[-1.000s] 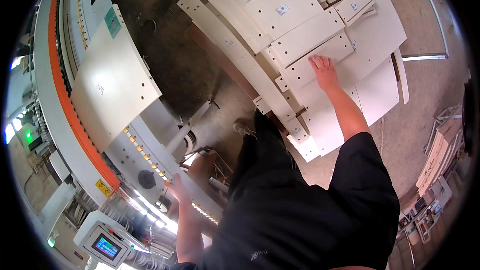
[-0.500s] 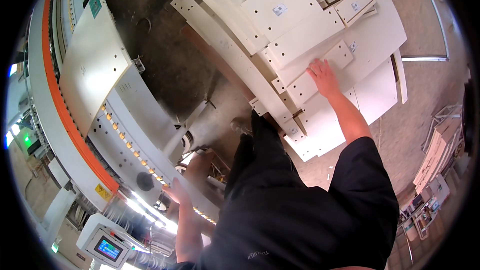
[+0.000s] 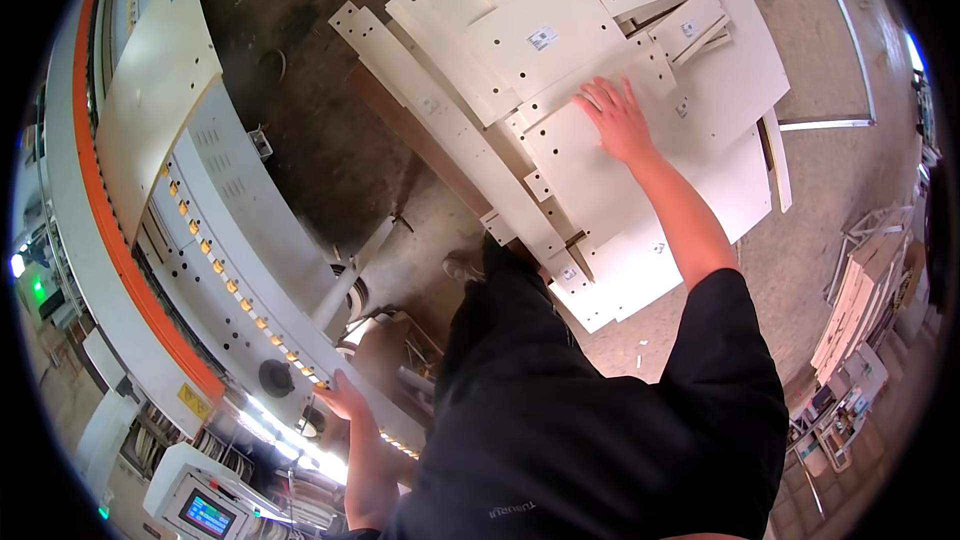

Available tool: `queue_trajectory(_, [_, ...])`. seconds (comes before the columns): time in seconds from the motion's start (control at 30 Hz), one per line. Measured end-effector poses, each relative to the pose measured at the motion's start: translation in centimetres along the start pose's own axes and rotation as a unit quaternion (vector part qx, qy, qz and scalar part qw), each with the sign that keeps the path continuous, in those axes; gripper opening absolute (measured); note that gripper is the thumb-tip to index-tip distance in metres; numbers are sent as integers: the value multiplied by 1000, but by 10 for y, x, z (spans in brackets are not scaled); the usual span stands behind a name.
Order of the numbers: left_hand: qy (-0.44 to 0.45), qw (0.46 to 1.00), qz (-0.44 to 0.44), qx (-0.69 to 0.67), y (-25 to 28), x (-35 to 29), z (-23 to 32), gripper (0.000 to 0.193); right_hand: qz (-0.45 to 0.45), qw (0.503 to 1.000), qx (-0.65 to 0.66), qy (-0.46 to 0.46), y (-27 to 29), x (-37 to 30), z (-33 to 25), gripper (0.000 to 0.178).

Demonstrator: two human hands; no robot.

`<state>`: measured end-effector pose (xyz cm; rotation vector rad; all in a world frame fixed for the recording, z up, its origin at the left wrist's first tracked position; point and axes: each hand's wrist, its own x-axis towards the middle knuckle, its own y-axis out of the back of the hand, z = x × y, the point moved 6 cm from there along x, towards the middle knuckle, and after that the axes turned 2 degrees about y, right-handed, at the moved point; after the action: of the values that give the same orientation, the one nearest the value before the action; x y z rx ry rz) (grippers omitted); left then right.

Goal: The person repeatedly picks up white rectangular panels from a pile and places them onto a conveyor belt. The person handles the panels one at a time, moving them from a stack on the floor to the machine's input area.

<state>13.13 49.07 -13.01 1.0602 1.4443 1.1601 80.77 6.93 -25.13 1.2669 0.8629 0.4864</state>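
My right hand (image 3: 618,125) lies with fingers spread on a narrow white strip panel (image 3: 603,105) with drilled holes near its ends. That strip rests on a pile of white panels (image 3: 690,160), several bearing small labels and holes. My left hand (image 3: 345,400) rests at the near edge of a long grey machine, beside a row of small yellow rollers (image 3: 232,287). Some of its fingers are hidden, but those visible look extended. Farther along the machine, a large white panel (image 3: 160,90) lies against the orange guide strip (image 3: 120,250), apart from both hands.
A control screen (image 3: 207,515) stands at the lower left, near a yellow warning sign (image 3: 193,400). Bright light shows under the machine. Dark floor (image 3: 290,120) separates machine and pile. More boards (image 3: 855,305) are stacked at the far right.
The white panel on the machine has moved farther away along the orange guide. My right hand and the strip panel have shifted farther up the pile. My left hand stays by the rollers.
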Motion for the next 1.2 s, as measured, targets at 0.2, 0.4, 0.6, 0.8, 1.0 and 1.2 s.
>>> queue_trajectory(0.2, [12, 1000, 2, 0, 2, -1, -1, 78, -136, 988, -34, 60, -5, 50, -30, 86])
queue_trajectory(0.4, [14, 1000, 13, -17, 12, -10, 17, 70, -81, 981, -64, 165, -34, 60, -83, 103])
queue_trajectory(0.6, [15, 1000, 16, -18, 15, -14, 14, 69, -112, 974, -38, 193, -24, 47, -97, 76])
queue_trajectory(0.8, [8, 999, 34, -18, 9, -7, 10, 73, -41, 980, -72, 182, -43, 54, -94, 86])
queue_trajectory(1.0, [26, 999, 31, -23, 10, -8, 10, 72, -121, 979, -11, 163, -36, 60, -97, 103])
queue_trajectory(1.2, [28, 999, 23, -9, 8, -6, 9, 69, -93, 986, 82, 112, -28, 47, -136, 108])
